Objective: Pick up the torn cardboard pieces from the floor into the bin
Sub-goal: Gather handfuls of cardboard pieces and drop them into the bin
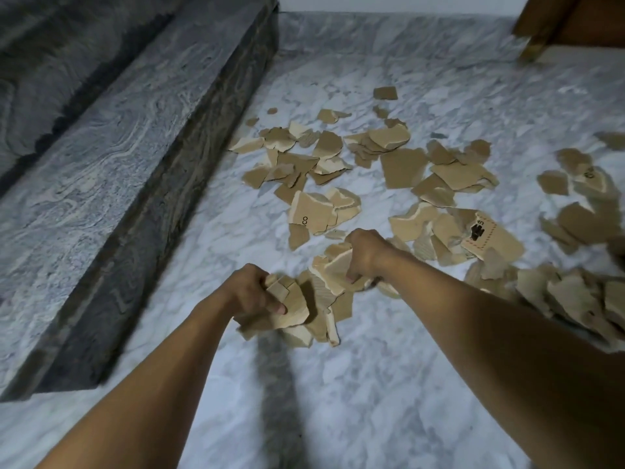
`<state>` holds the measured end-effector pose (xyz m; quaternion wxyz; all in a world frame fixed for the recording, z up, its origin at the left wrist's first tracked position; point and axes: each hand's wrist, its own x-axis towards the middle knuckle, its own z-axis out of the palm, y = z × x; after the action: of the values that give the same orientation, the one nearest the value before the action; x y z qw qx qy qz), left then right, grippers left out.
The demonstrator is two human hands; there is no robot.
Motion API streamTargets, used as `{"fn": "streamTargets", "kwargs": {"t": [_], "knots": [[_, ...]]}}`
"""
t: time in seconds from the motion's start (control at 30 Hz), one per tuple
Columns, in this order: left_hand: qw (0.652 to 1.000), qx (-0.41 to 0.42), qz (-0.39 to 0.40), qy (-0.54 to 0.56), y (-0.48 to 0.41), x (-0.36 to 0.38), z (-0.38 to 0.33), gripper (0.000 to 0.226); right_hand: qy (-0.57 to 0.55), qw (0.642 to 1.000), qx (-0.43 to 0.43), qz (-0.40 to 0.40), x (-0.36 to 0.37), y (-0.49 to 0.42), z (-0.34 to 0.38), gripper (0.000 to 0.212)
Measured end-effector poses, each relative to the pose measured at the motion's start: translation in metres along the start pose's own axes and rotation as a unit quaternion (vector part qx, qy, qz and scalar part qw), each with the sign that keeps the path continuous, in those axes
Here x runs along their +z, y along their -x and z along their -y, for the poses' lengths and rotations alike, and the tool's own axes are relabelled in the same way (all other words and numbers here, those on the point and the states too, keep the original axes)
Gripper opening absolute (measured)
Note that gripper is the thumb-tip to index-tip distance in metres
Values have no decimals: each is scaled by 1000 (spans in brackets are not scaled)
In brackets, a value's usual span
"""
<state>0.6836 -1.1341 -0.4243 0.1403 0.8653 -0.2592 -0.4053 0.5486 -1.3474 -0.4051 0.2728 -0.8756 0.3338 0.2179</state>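
Head, left hand (248,292), right hand (363,255) (both gripping cardboard (295,309))

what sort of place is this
Probably a room in a home: a white marble floor, a raised grey stone ledge along the left, and wooden furniture by the far wall.

A white and grey veined marble floor (389,401) fills the room. Along the left runs a raised dark grey stone step (101,157) with swirled veining, its front face darker. A strip of white wall (389,2) shows at the far edge. A brown wooden piece of furniture (581,25) stands in the far right corner. The light is soft and dim.
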Motion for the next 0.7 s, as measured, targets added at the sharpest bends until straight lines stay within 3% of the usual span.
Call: {"fn": "streamTargets", "kwargs": {"t": [0.17, 0.33, 0.4, 0.47, 0.57, 0.7], "knots": [[997, 20, 26, 65, 7, 4, 18, 26, 129, 990, -23, 55, 30, -25, 18, 69], [995, 25, 48, 80, 8, -4, 28, 23, 171, 979, -90, -57, 50, -18, 13, 48], [995, 29, 48, 77, 1, -11, 28, 23, 131, 983, -100, -81, 50, -13, 9, 46], [996, 29, 50, 69, -5, -16, 24, 22, -30, 994, -60, -87, 41, -7, 4, 50], [996, 40, 69, 38, -14, -20, 13, 26, -237, 966, -1, -101, 13, 7, -10, 68], [992, 74, 96, -37, -31, -12, -16, 52, -247, 962, 52, -108, -15, 28, -41, 87]]}}
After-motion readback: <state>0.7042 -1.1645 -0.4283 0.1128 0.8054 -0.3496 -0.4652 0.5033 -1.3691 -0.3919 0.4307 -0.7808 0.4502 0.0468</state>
